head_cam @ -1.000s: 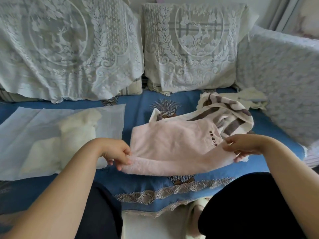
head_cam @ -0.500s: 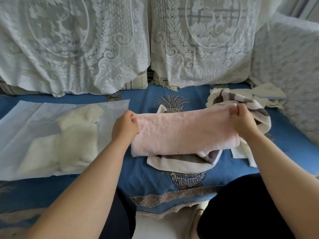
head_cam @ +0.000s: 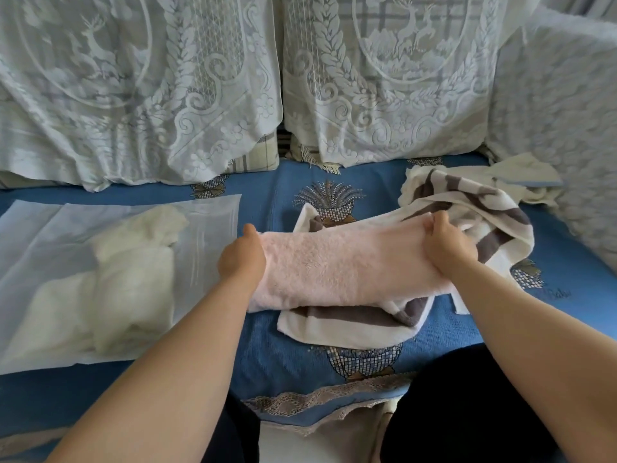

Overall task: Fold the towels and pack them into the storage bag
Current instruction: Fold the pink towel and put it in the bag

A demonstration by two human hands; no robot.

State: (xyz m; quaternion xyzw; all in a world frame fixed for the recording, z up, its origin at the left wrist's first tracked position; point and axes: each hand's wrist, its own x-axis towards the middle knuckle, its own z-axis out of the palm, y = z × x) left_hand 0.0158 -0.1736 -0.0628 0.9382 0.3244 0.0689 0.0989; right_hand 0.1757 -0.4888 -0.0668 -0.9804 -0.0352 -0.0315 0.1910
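Note:
A pink towel (head_cam: pixel 344 265) lies folded into a long band across the middle of the blue sofa seat. My left hand (head_cam: pixel 242 260) grips its left end and my right hand (head_cam: pixel 445 243) grips its right end. Under it and to the right sprawls a white towel with grey-brown stripes (head_cam: pixel 467 208), unfolded. On the left lies a translucent white storage bag (head_cam: pixel 207 242) flat on the seat, with a cream towel (head_cam: pixel 130 279) inside it.
Lace-covered back cushions (head_cam: pixel 167 88) line the rear of the sofa, and a covered armrest (head_cam: pixel 564 135) rises on the right. A cream cloth with a blue edge (head_cam: pixel 527 175) lies by the armrest. The seat's lace-trimmed front edge (head_cam: pixel 320 399) is near my knees.
Both hands carried the pink towel's near edge away from me and over, folding it in half into a band. It now rests on the striped towel.

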